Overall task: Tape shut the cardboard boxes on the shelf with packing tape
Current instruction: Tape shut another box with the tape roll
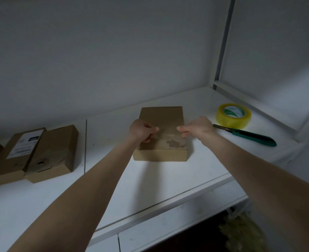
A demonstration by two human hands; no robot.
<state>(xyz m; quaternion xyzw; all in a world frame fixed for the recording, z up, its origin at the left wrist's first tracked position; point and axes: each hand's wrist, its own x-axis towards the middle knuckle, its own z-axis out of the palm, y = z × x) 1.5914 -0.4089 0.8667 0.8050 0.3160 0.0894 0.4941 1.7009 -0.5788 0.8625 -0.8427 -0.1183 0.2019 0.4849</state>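
A brown cardboard box [161, 117] lies flat in the middle of the white shelf [168, 179]. A clear strip of tape [168, 130] stretches across its top between my two hands. My left hand [142, 130] pinches the strip's left end over the box's left side. My right hand [197, 127] pinches the right end over the box's right edge. A yellowish roll of packing tape [233, 115] stands on the shelf to the right of the box. A green utility knife [250, 135] lies in front of the roll.
Two more cardboard boxes [53, 153] [13, 157] lie side by side at the left of the shelf, one with a white label. A white wall stands behind, and a shelf post [222, 42] rises at the back right. The shelf's front edge runs below my forearms.
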